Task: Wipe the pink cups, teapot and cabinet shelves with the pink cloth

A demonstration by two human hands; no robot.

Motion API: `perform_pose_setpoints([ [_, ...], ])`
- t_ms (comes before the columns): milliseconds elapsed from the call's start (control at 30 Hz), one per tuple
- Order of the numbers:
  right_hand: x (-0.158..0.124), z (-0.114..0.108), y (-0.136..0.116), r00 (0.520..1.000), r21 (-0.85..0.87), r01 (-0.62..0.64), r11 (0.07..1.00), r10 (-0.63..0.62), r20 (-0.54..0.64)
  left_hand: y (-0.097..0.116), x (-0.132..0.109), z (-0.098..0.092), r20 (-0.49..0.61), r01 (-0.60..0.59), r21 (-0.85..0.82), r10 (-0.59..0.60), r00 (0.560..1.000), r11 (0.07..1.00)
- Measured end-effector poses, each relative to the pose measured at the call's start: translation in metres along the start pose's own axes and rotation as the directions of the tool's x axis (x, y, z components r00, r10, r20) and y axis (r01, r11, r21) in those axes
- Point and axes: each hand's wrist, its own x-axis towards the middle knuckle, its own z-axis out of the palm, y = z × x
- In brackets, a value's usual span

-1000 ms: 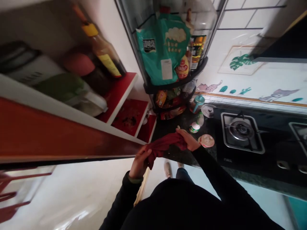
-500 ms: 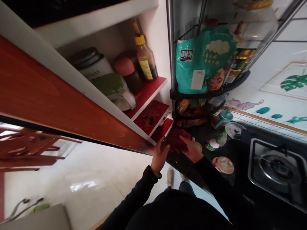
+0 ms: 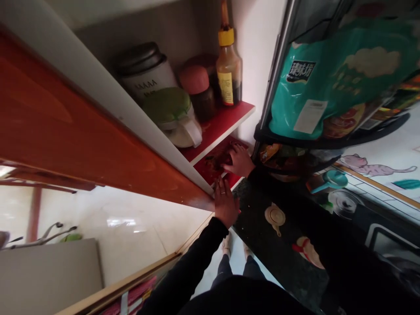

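Dark red rag [image 3: 214, 162] lies bunched on the lower red shelf board [image 3: 204, 169], its colour nearly merging with the stained red surface, so its edges are hard to make out; the right hand [image 3: 240, 161] reaches in over it from the side, fingers extended and touching the rag, though I cannot tell whether they grip it or only press on it; the left hand [image 3: 226, 203] stands open with fingers spread, a ring on one finger, holding nothing, just beside the shelf's front edge; above the rag sits a second red shelf [image 3: 216, 127] with a white edge, carrying a sauce bottle [image 3: 228, 74] with a yellow cap, a pink-lidded jar [image 3: 194, 83], a green-lidded container [image 3: 167, 107] and a dark-lidded white canister [image 3: 144, 72]; an orange wooden panel [image 3: 65, 118] runs along the shelves' near side; to the right, a teal printed bag [image 3: 331, 83] stands in a black corner rack [image 3: 328, 142]; a black stone countertop [image 3: 256, 249] holds a pale round lid [image 3: 274, 217].
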Motion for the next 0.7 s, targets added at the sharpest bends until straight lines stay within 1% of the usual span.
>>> perform_pose_setpoints([
  [67,0.006,0.009,-0.010,1.000,-0.020,-0.021,1.000,0.021,-0.014,0.004,0.002,0.003,0.027,0.030,0.115,-0.034,0.999,0.993],
  [100,0.007,0.013,-0.018,1.000,-0.012,-0.009,1.000,0.009,0.001,0.005,0.003,0.003,0.041,0.050,0.172,-0.058,0.997,0.984],
  [133,0.007,0.018,-0.026,0.999,0.011,0.029,1.000,-0.029,0.035,0.006,0.004,0.002,0.058,0.065,0.224,-0.080,0.995,0.972],
  [167,0.006,0.021,-0.034,0.992,0.048,0.091,0.995,-0.095,0.082,0.007,0.004,0.001,0.081,0.072,0.270,-0.098,0.992,0.960],
  [200,0.004,0.023,-0.040,0.975,0.094,0.168,0.981,-0.179,0.133,0.007,0.005,0.000,0.109,0.066,0.305,-0.104,0.989,0.950],
  [233,0.002,0.023,-0.042,0.948,0.139,0.242,0.960,-0.264,0.179,0.006,0.006,-0.002,0.138,0.048,0.329,-0.098,0.986,0.943],
  [267,0.000,0.021,-0.042,0.920,0.171,0.295,0.940,-0.328,0.216,0.005,0.006,-0.003,0.159,0.025,0.341,-0.084,0.984,0.940],
  [300,-0.001,0.017,-0.037,0.902,0.180,0.318,0.931,-0.356,0.243,0.004,0.007,-0.005,0.169,0.007,0.344,-0.069,0.983,0.939],
  [333,0.000,0.012,-0.030,0.902,0.163,0.310,0.937,-0.344,0.262,0.004,0.007,-0.007,0.168,-0.005,0.342,-0.056,0.984,0.940],
  [367,0.002,0.006,-0.022,0.916,0.123,0.272,0.954,-0.296,0.270,0.004,0.007,-0.009,0.161,-0.008,0.337,-0.049,0.986,0.941],
  [400,0.004,0.001,-0.013,0.940,0.065,0.213,0.975,-0.223,0.259,0.004,0.007,-0.010,0.153,-0.006,0.332,-0.048,0.987,0.943],
  [467,0.008,-0.006,-0.001,0.981,-0.051,0.063,0.997,-0.053,0.187,0.005,0.008,-0.013,0.153,-0.001,0.323,-0.052,0.987,0.946],
  [500,0.008,-0.006,0.002,0.989,-0.087,0.004,0.996,0.009,0.147,0.005,0.009,-0.013,0.159,-0.003,0.324,-0.051,0.986,0.946],
  [533,0.006,-0.005,0.002,0.991,-0.095,-0.017,0.995,0.029,0.127,0.005,0.009,-0.014,0.166,-0.008,0.327,-0.049,0.985,0.945],
  [567,0.002,-0.003,0.000,0.991,-0.077,0.005,0.997,0.005,0.132,0.005,0.010,-0.013,0.172,-0.015,0.333,-0.045,0.984,0.943],
  [633,-0.005,-0.001,-0.003,0.975,0.002,0.125,0.992,-0.123,0.188,0.004,0.010,-0.013,0.179,-0.023,0.349,-0.042,0.983,0.937],
  [667,-0.007,-0.001,-0.004,0.964,0.029,0.166,0.986,-0.168,0.206,0.004,0.011,-0.012,0.182,-0.025,0.356,-0.043,0.982,0.934],
  [700,-0.008,-0.002,-0.003,0.963,0.022,0.165,0.986,-0.166,0.210,0.003,0.011,-0.012,0.186,-0.030,0.359,-0.040,0.982,0.933],
])
